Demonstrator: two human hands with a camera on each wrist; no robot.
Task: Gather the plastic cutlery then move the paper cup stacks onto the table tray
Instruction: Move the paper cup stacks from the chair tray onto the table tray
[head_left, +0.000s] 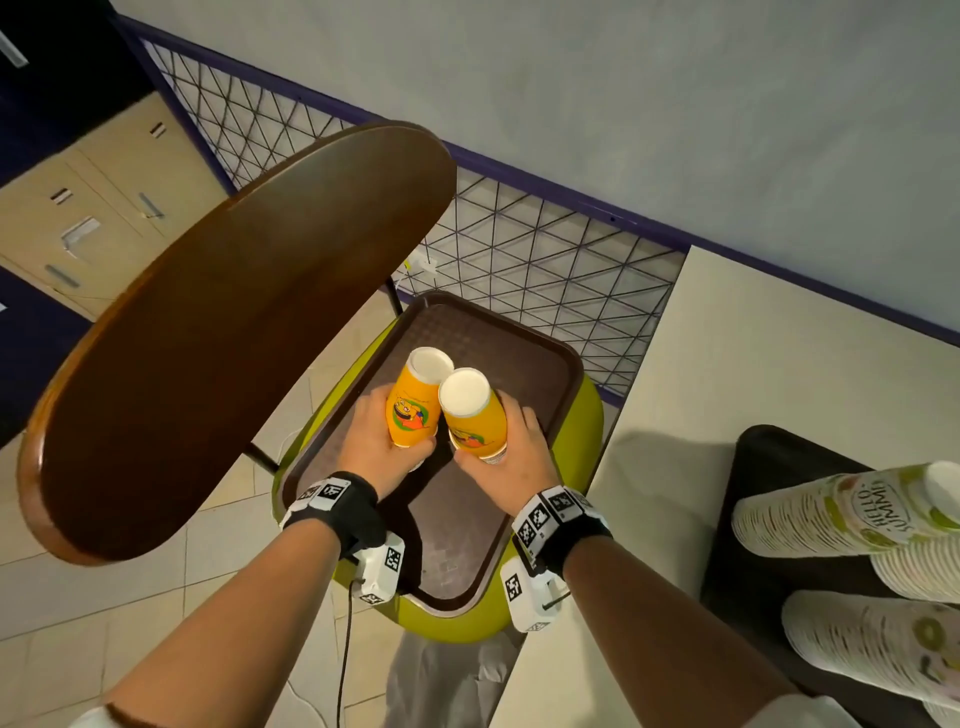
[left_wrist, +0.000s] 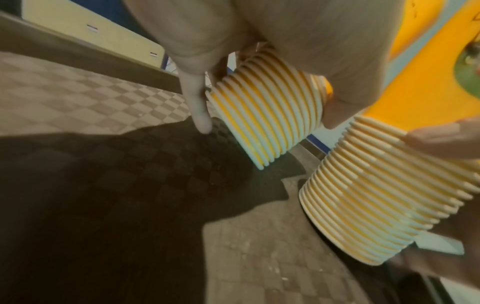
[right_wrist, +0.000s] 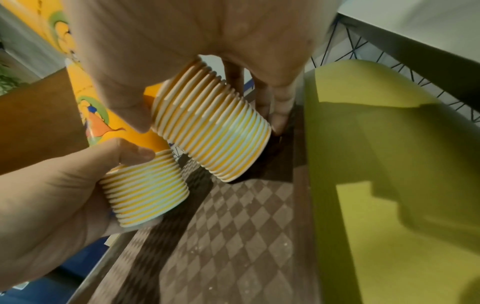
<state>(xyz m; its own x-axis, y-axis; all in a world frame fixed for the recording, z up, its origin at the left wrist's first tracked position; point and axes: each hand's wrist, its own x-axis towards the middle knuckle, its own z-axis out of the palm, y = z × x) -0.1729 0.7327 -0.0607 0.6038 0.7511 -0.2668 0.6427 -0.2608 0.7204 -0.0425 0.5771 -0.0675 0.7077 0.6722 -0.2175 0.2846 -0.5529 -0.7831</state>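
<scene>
Paper cup stacks: your left hand (head_left: 375, 441) grips one (head_left: 413, 400), your right hand (head_left: 511, 452) the other (head_left: 475, 415); lift both level off the brown tray (head_left: 550, 358) beneath your palms.

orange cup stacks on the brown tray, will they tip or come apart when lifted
Probably light: each orange cup stack is nested paper cups, one per hand. Both already lean over the brown tray, so set down carelessly they could tip. The left hand and right hand grip near the ribbed rims; lower cups might slide off, and paper walls may dent.
</scene>
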